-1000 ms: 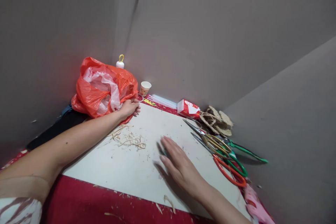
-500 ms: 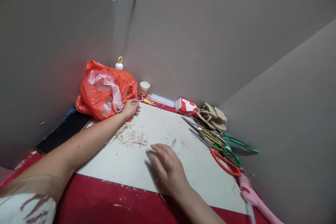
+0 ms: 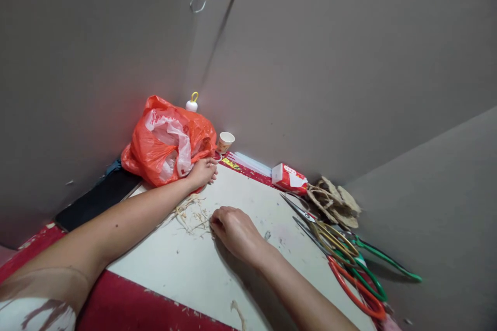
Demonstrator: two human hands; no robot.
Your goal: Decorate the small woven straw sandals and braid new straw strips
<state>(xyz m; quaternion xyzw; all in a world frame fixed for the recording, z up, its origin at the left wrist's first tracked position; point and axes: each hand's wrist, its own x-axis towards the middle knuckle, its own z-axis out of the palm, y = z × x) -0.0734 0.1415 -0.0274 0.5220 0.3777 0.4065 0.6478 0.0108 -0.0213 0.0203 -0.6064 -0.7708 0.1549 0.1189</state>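
My left hand (image 3: 203, 171) rests at the far edge of the white board (image 3: 248, 191), against the red plastic bag (image 3: 142, 147), its fingers loosely curled; what it may hold is hidden. A tangle of thin tan fibre scraps (image 3: 190, 214) lies on the board just in front of it. At the right end of that tangle, my right hand (image 3: 231, 227) has its fingers pinched together and pointing down. Whatever sits between those fingertips is too small to make out. Another tan strand (image 3: 238, 314) lies near the board's front edge.
A paper cup (image 3: 225, 142), pale sticks (image 3: 250, 164), a red-and-white packet (image 3: 289, 178) and tan fibre pieces (image 3: 336, 201) line the back. Scissors with gold (image 3: 336, 240) and orange (image 3: 359, 292) handles and green-handled pliers (image 3: 388, 258) lie right. A dark flat object (image 3: 99, 200) lies left.
The view has shifted, moving the scene's objects rightward. My right hand has moved to the fibre scraps, and its fingers have closed. My left hand has stayed by the red bag.
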